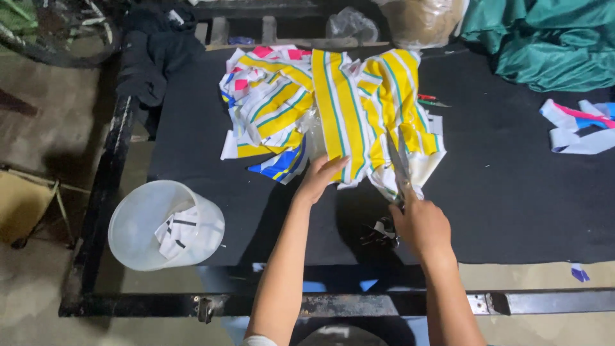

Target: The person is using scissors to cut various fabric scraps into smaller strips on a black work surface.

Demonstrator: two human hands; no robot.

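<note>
Two hands of mine work on a black table (525, 192) covered by a heap of yellow, white and green striped fabric (346, 102). Green cloth (551, 45) lies bunched at the far right corner. At the near left edge stands a white plastic bucket (150, 221). My left hand (318, 179) lies flat with fingers spread on the fabric's near edge. My right hand (419, 227) grips scissors (400, 168), blades in the fabric.

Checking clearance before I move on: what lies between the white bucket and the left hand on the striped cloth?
Head view: only bare black table top lies between the white bucket and the left hand, which rests on the striped cloth.
</note>
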